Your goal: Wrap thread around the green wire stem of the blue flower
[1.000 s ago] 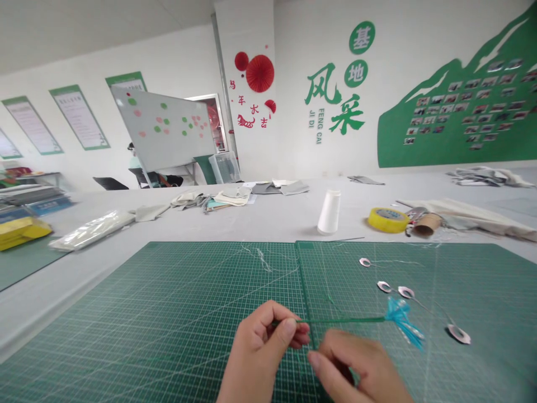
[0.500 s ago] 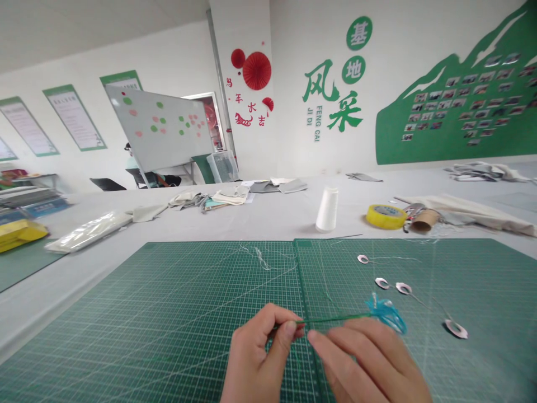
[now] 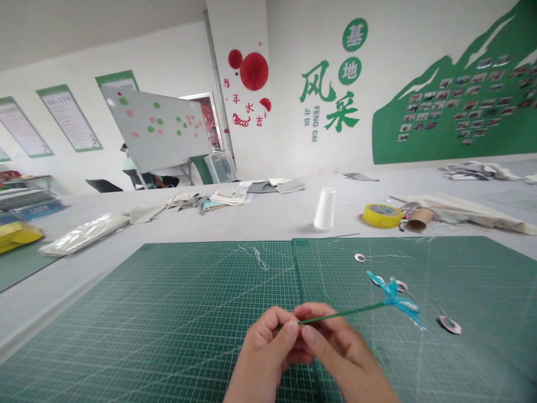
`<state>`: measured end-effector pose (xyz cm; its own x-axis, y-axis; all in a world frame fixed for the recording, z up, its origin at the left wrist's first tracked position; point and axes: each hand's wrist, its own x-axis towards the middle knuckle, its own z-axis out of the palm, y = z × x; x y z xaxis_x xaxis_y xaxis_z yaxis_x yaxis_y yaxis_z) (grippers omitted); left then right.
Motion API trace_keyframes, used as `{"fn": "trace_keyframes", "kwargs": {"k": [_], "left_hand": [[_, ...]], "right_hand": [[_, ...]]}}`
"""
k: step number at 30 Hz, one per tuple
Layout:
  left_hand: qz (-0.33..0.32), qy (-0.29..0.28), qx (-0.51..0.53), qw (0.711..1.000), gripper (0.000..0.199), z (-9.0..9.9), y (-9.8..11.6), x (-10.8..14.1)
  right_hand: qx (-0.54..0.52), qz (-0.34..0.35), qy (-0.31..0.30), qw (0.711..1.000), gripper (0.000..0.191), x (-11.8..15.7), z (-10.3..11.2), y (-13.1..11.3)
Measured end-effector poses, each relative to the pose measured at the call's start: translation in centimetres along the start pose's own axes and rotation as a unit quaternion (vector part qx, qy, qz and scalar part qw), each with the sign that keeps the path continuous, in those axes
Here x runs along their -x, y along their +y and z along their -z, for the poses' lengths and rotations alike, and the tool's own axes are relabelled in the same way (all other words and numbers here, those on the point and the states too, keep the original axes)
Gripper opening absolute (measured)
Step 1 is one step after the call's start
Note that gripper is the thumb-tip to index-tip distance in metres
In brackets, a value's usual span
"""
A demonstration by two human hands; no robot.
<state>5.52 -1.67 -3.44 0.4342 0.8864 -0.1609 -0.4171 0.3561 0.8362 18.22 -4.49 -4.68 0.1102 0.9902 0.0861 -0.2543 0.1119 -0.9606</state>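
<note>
A thin green stem point(image 3: 356, 311) slants up to the right and ends in a blue flower point(image 3: 394, 298) with loop-like, spread petals. My left hand point(image 3: 268, 347) pinches the stem's lower left end between thumb and fingers. Close against it, my right hand point(image 3: 339, 350) is closed around the same stretch of stem, thumb towards the left thumb. The flower sticks out past my right hand, over the green cutting mat point(image 3: 188, 313), and partly covers two small pale rings. Another ring point(image 3: 450, 324) lies below the flower to the right, and one more point(image 3: 359, 258) above it, with thread attached.
Beyond the mat stand a white thread cone point(image 3: 325, 209), a yellow tape roll point(image 3: 381, 215) and a cardboard tube point(image 3: 420, 219). Loose white thread point(image 3: 259, 258) lies on the mat. Fabric pieces and a plastic-wrapped pack point(image 3: 86, 234) rest on the table. Part of a person shows behind the whiteboard.
My right hand has moved left and closed on the stem beside my left hand. The flower end has tilted upward and shifted slightly right, its petals turned differently.
</note>
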Motion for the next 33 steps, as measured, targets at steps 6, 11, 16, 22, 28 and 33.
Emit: {"fn": "trace_keyframes", "kwargs": {"k": [6,11,16,22,28,33], "left_hand": [[-0.043,0.014,-0.048,0.998,0.037,0.3,-0.7,-0.3],[-0.07,0.032,-0.093,0.993,0.039,-0.4,-0.6,-0.1],[-0.07,0.048,-0.115,0.99,0.041,-0.9,-1.1,0.1],[-0.068,0.062,-0.151,0.984,0.041,-0.7,-2.0,0.2],[-0.11,0.088,-0.224,0.964,0.04,-1.1,-1.9,0.6],[-0.129,0.107,-0.264,0.95,0.034,-1.7,-1.4,0.7]], "right_hand": [[-0.001,-0.026,-0.021,0.999,0.025,-0.5,0.4,0.5],[0.082,0.009,-0.026,0.996,0.027,-0.4,0.9,0.3],[0.096,0.015,-0.03,0.995,0.02,-0.3,0.9,-0.8],[0.176,0.012,-0.042,0.983,0.021,-0.4,1.3,-0.8],[0.218,0.056,-0.026,0.974,0.016,0.0,1.6,-0.9],[0.071,0.002,-0.048,0.996,0.025,0.2,0.9,-0.8]]}}
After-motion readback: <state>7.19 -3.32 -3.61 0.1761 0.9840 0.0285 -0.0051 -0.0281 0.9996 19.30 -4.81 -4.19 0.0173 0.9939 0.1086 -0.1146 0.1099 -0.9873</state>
